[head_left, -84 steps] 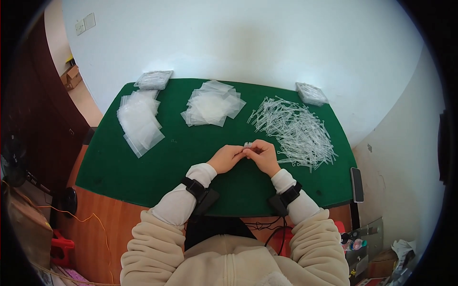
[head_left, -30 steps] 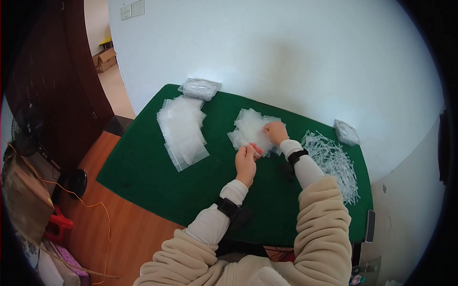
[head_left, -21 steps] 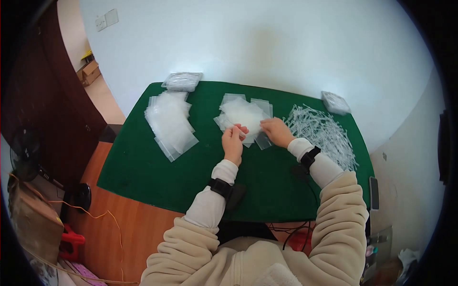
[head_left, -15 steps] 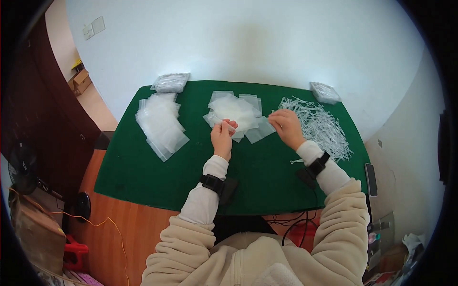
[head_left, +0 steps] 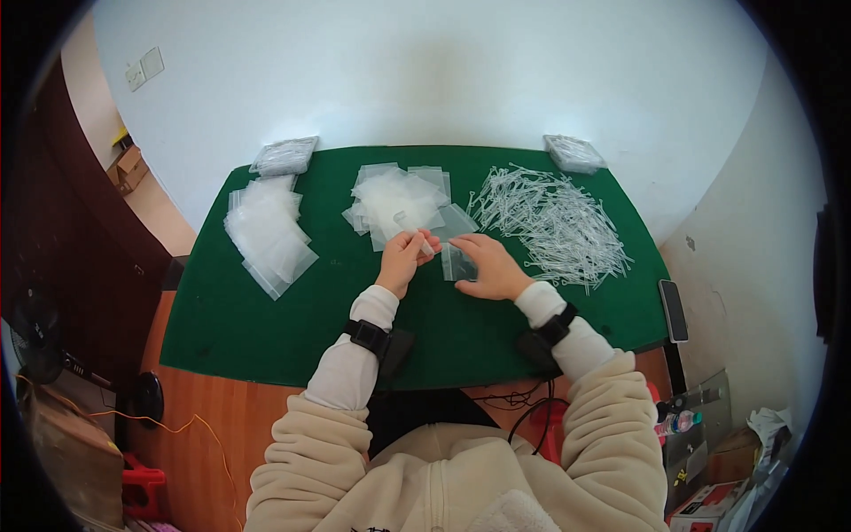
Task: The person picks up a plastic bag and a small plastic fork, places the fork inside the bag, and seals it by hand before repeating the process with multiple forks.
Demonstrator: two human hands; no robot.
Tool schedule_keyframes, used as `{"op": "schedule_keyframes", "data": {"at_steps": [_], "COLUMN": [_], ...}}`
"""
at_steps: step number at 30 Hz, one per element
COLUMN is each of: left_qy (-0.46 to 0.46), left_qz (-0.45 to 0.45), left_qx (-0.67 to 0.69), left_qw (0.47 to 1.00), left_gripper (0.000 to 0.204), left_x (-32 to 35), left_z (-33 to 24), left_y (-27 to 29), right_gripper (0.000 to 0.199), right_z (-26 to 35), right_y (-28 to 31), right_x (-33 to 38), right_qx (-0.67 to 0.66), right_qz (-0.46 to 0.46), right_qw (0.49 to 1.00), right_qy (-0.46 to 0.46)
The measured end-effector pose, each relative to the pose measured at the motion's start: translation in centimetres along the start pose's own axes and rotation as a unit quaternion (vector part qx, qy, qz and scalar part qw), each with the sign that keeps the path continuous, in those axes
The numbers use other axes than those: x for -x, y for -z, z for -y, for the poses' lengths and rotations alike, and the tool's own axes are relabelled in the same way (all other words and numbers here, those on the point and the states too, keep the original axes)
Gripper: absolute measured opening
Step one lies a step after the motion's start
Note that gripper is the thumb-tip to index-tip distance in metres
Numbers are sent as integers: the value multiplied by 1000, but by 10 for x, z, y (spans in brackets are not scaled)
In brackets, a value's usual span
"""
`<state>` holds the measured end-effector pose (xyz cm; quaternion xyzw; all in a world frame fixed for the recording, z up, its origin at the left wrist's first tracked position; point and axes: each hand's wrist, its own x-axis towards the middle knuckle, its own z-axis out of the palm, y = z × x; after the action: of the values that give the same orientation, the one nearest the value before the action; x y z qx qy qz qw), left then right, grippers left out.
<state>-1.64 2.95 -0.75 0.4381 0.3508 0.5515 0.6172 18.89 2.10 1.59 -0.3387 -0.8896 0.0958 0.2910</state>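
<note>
My left hand [head_left: 403, 259] pinches a small white plastic stick [head_left: 425, 246] between thumb and fingers, just in front of a loose pile of small clear bags [head_left: 396, 199] on the green mat [head_left: 266, 310]. My right hand [head_left: 489, 268] lies beside it, fingers pressing on a single clear bag [head_left: 456, 263] flat on the mat. The two hands are almost touching at the bag's open end. A spread heap of white plastic sticks [head_left: 554, 222] lies to the right of my right hand.
A second stack of clear bags [head_left: 266, 232] lies at the mat's left. Two wrapped packets sit at the back, one left [head_left: 284, 157], one right [head_left: 574, 152]. A dark phone [head_left: 672, 310] rests at the table's right edge. White wall behind.
My hands have come back from the bag pile toward me. My right hand now holds one bag down on the mat, and my left hand has closed in beside it.
</note>
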Motion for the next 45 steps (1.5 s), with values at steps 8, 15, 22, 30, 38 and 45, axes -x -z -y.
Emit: {"op": "schedule_keyframes", "data": {"at_steps": [8, 15, 22, 30, 38, 45], "left_qy": [12, -67, -130, -112, 11, 59], "left_qz": [-34, -114, -108, -98, -50, 3], "left_qx": [-11, 15, 3, -4, 58, 22], "left_qw": [999, 991, 986, 989, 997, 998], "left_gripper": [25, 25, 25, 23, 25, 26], "left_x": [2, 3, 7, 14, 10, 8], "left_z": [2, 1, 11, 13, 15, 1], "left_y": [-2, -6, -25, -31, -25, -6], "right_gripper": [82, 79, 78, 73, 70, 63], "right_z": [-13, 5, 20, 23, 19, 24], "right_y": [-21, -23, -27, -27, -25, -7], "right_x": [-14, -19, -19, -19, -19, -23], "right_qx": [23, -53, -67, -47, -32, -63], "right_qz": [35, -96, -162, -199, -204, -180], "right_qw": [999, 994, 984, 979, 978, 981], "right_qy": [-2, -17, -23, 6, 18, -25]}}
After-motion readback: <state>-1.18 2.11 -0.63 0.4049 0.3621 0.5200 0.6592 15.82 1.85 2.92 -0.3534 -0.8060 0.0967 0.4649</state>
